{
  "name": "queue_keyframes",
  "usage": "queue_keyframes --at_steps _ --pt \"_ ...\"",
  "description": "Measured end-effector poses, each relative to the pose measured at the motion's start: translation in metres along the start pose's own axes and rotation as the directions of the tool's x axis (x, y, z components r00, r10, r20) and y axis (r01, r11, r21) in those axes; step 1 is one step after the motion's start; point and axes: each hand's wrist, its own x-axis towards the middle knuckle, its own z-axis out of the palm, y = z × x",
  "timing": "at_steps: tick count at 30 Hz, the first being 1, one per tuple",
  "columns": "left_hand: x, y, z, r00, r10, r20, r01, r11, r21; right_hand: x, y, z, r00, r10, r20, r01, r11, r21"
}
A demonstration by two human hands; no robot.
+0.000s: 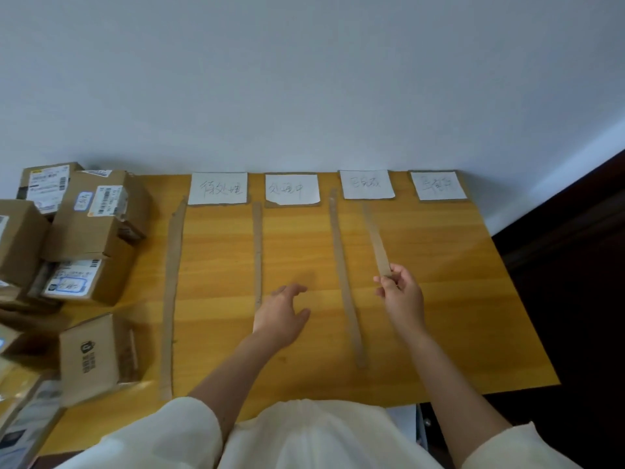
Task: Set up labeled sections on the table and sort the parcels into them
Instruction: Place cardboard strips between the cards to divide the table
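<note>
Head view. Landmark: the third label (367, 184), counted from the parcel side, lying at the far edge of the table (439, 299) against the wall.

1. My right hand (400, 292) pinches the near end of the fourth divider strip (374, 240) between thumb and curled fingers. The strip's far end points just below the third label. I hold it by the end so that I can swing it, I judge, to the gap between the third label and the fourth label (438, 185), where no divider lies yet.

2. My left hand (282, 314) grasps nothing; its fingers are loosely spread just over the table, nearer me than the third label and toward the parcel side, between two laid strips. I judge it is ready to steady the strip.

3. Three strips already lie flat. The nearest one (345, 275) starts beside the third label's parcel-side edge.

4. The parcels (91, 225) are stacked well apart from the third label, beyond the outermost strip. None sits in a section; sorting is not yet begun.
</note>
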Motion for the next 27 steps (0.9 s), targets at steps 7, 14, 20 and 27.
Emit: queue_keyframes --at_steps 7,14,20,27 --pt "0.018 0.053 0.048 0.987 -0.11 0.114 0.103 0.992 0.068 0.049 0.038 -0.069 0.991 0.117 -0.068 -0.114 0.992 0.052" --pt "0.026 0.063 0.076 0.947 -0.227 0.229 0.209 0.973 0.1 0.076 0.079 -0.1 0.958 0.286 -0.017 -0.286 0.958 0.008" --pt "0.03 0.07 0.083 0.933 -0.269 0.237 0.235 0.958 0.163 0.093 0.102 -0.111 0.91 0.414 0.027 -0.413 0.91 -0.047" --pt "0.035 0.077 0.084 0.929 -0.294 0.223 0.235 0.937 0.257 0.104 0.099 -0.114 0.944 0.325 -0.06 -0.303 0.779 -0.549"
